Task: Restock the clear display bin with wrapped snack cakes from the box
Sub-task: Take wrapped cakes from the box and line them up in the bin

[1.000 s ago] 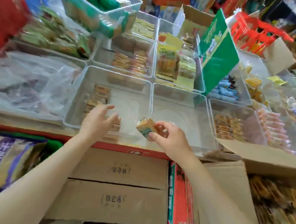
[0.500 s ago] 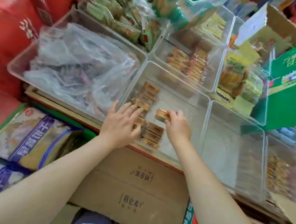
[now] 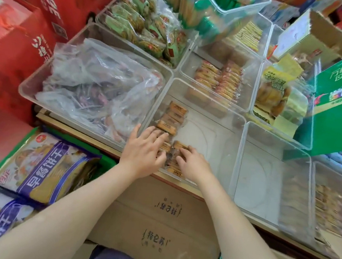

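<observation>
Both hands rest side by side on wrapped snack cakes (image 3: 172, 119) in the near left corner of a clear display bin (image 3: 211, 137). The left hand (image 3: 143, 154) lies flat, fingers straight and spread over the near end of the row. The right hand (image 3: 192, 162), just beside it, presses its fingertips (image 3: 182, 150) on one small cake, fingers slightly bent; whether they pinch the packet or only press on it cannot be told. The cakes are small golden-brown blocks in clear wrappers with orange-yellow printed bands, lined up in a short row along the bin's left wall, with a few more beside it under the hands. The rest of the bin floor is bare plastic.

To the left, a neighbouring bin holds a crumpled clear plastic bag (image 3: 99, 85). Behind stand bins of green-wrapped biscuits (image 3: 138, 26) and orange-wrapped cakes (image 3: 219, 77). A closed cardboard carton (image 3: 157, 222) sits below the shelf edge, between the person's forearms, and purple-banded biscuit bags (image 3: 43, 169) lie at lower left.
</observation>
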{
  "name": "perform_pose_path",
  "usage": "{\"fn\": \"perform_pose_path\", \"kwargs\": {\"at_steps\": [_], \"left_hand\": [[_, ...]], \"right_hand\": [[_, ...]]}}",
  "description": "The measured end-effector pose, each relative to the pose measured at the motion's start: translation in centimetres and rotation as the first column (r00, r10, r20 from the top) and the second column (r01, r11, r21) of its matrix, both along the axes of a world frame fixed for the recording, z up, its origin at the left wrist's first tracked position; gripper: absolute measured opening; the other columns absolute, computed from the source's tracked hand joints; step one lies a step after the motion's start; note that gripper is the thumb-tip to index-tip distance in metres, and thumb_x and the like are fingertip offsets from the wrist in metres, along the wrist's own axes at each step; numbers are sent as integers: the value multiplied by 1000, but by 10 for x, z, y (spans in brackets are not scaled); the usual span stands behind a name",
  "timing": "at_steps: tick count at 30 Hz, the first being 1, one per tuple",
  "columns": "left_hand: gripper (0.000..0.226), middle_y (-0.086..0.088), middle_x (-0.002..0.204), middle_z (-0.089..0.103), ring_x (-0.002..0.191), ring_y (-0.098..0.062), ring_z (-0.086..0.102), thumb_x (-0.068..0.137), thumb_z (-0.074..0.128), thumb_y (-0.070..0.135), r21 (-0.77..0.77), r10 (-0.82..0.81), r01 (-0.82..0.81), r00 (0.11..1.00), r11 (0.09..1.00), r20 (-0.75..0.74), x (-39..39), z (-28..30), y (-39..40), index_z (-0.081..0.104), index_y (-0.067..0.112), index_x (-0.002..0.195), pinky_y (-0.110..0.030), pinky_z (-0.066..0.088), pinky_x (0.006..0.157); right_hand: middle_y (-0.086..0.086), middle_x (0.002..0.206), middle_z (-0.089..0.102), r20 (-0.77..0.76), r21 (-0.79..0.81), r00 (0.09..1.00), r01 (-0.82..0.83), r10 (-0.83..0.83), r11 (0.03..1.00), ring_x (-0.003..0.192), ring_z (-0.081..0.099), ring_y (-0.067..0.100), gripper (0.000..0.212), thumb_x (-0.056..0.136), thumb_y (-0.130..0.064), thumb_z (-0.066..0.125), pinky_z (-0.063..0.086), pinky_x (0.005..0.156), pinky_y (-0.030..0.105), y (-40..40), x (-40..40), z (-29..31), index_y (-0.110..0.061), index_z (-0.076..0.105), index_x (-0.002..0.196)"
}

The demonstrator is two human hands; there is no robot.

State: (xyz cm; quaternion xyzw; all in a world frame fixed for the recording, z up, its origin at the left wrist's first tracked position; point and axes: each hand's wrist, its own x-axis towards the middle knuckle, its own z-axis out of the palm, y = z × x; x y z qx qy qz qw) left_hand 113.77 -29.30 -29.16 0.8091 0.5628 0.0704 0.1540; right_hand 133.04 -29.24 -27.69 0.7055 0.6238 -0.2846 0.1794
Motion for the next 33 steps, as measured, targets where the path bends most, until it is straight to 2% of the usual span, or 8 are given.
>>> {"fn": "perform_pose_path", "kwargs": {"at_steps": [7,12,15,18,23,25,30,33], "left_hand": [[72,0,162,37,154,-18,19,95,12,52,-50,-9,2,991,999,-136,-1,7,2,30,24,159,-49,-7,123],[60,-9,167,23,157,-27,8,104,27,37,-87,-37,18,974,996,-225,53,33,-38,22,16,160,-57,-8,123],[59,-10,165,26,155,-28,13,104,38,39,-122,-213,200,972,972,-104,118,58,-87,25,19,158,-51,2,125],[58,-7,156,39,144,-26,33,103,46,36,-190,-350,359,933,914,79,184,87,-138,31,19,156,-40,26,116],[36,-1,129,61,116,-21,58,101,55,36,-411,-308,481,854,775,420,280,125,-219,58,24,135,-36,47,97],[42,0,133,56,113,-15,57,100,58,40,-432,-241,483,830,761,503,318,137,-249,52,28,140,-36,50,96],[99,5,159,31,146,-16,31,82,71,57,-518,6,352,823,779,568,394,141,-304,16,32,160,-39,33,117],[100,5,157,39,145,-19,37,65,66,56,-606,228,207,796,768,561,413,114,-308,24,45,154,-51,36,117]], "right_hand": [[2,148,47,-228,93,969,120,-96,988,136,42,24,43,105,-35,40,33,115,45,-54,18,40,-22,48,146],[-3,128,56,-362,275,914,291,-182,917,121,51,15,30,105,-27,43,43,105,38,-126,60,80,-21,63,126],[-2,120,60,-433,442,873,423,-225,791,107,56,8,27,103,-18,48,47,97,29,-168,102,107,-17,67,122],[-6,108,63,-464,639,852,512,-244,574,87,55,-6,26,99,-9,54,46,82,15,-219,154,143,-18,70,118],[-4,95,67,-485,756,788,596,-381,271,87,57,-5,23,96,-3,53,39,76,2,-313,253,183,-14,72,100],[-3,96,67,-436,725,764,612,-476,318,88,58,5,21,97,-8,51,40,75,8,-343,294,180,-15,71,101],[0,117,66,-142,349,829,553,-540,757,105,61,21,28,103,-30,44,53,87,36,-382,384,149,-20,65,118],[4,118,66,-102,236,873,487,-477,841,101,61,24,27,104,-31,45,53,83,37,-387,416,122,-17,64,118]]}}
